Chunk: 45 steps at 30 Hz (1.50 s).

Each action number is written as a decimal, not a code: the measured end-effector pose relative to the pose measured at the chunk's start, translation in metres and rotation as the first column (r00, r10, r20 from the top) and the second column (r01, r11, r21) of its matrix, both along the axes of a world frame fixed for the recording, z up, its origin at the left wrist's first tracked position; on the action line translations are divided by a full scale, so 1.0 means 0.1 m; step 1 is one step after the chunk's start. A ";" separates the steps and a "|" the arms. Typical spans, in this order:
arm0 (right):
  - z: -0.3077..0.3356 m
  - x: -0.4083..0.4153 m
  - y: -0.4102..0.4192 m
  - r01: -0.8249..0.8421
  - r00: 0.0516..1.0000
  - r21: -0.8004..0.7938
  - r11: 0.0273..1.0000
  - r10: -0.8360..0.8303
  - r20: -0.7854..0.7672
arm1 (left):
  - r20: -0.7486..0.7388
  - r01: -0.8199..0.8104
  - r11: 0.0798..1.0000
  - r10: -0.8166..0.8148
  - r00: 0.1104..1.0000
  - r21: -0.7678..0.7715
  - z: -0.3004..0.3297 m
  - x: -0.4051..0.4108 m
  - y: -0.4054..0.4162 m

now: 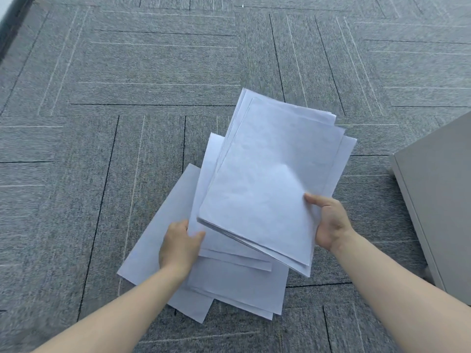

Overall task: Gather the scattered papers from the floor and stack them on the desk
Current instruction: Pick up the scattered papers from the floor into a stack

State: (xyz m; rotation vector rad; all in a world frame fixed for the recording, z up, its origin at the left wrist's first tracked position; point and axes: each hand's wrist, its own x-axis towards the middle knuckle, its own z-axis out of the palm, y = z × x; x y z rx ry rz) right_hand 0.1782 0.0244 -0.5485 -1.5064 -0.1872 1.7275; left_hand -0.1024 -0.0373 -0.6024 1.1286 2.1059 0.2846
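You stood over a grey carpet-tile floor (pixel 153 72), its squares crossed by thin black and pale stripes laid at differing angles. At your right edge sat a light grey cabinet (pixel 441 189), resting on the carpet. A dark strip (pixel 11 24) ran along the far left corner. The light was even and soft.

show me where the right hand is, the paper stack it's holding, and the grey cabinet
right hand (pixel 330 225), head view, back of the hand.
paper stack (pixel 270 179), head view, middle of the top sheet.
grey cabinet (pixel 443 194), head view, its flat top face.
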 end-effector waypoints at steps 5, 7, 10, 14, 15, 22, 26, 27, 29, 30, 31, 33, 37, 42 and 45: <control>-0.01 -0.01 0.00 -0.001 1.000 0.000 1.000 0.001 0.004 | -0.183 0.102 0.994 -0.108 0.977 -0.042 0.00 0.12 0.04; -0.02 -0.02 0.00 -0.002 1.000 0.000 1.000 0.002 0.013 | -0.185 0.093 0.994 -0.102 0.977 -0.057 0.01 0.18 0.08; -0.01 -0.01 0.00 -0.004 1.000 -0.004 1.000 0.004 0.017 | -0.119 0.066 0.991 -0.079 0.990 -0.113 -0.02 0.22 0.15; -0.01 0.02 -0.01 -0.001 0.999 0.009 1.000 0.001 0.041 | -0.025 0.037 0.991 -0.041 0.999 -0.125 0.01 0.23 0.21; -0.02 0.03 -0.02 0.002 0.999 0.011 1.000 -0.002 0.048 | -0.019 0.034 0.995 -0.036 0.999 -0.099 0.03 0.22 0.21; -0.07 0.13 -0.05 0.032 0.993 -0.002 0.999 -0.032 0.112 | 0.129 -0.056 0.991 0.039 0.991 0.125 -0.02 -0.12 0.29; -0.10 0.15 -0.06 0.028 0.987 0.007 1.000 -0.029 0.156 | 0.317 -0.232 0.950 0.159 0.935 0.208 0.04 -0.45 0.46; -0.10 0.15 -0.07 0.025 0.984 0.018 1.000 -0.027 0.176 | 0.350 -0.270 0.938 0.184 0.919 0.216 0.06 -0.52 0.49; -0.12 0.15 -0.08 0.022 0.977 0.038 0.999 -0.030 0.209 | 0.399 -0.337 0.909 0.222 0.890 0.245 0.10 -0.66 0.55; -0.13 0.16 -0.09 0.017 0.974 0.042 0.999 -0.026 0.226 | 0.414 -0.365 0.893 0.237 0.879 0.264 0.13 -0.73 0.58; -0.14 0.17 -0.09 0.012 0.971 0.046 0.999 -0.022 0.240 | 0.429 -0.402 0.871 0.260 0.865 0.283 0.16 -0.80 0.61; -0.15 0.19 -0.10 0.021 0.965 0.062 0.998 -0.037 0.259 | 0.503 -0.500 0.813 0.311 0.806 0.299 0.23 -0.98 0.65; -0.15 0.22 -0.10 0.095 0.946 0.089 0.991 -0.118 0.301 | 0.708 -0.691 0.700 0.395 0.585 0.180 0.31 -1.30 0.65; -0.18 0.17 -0.05 0.084 0.942 0.105 0.991 -0.113 0.315 | 0.776 -0.708 0.699 0.391 0.495 0.099 0.35 -1.40 0.61; -0.18 0.16 -0.02 0.072 0.942 0.111 0.991 -0.104 0.319 | 0.784 -0.704 0.706 0.393 0.480 0.076 0.37 -1.44 0.62</control>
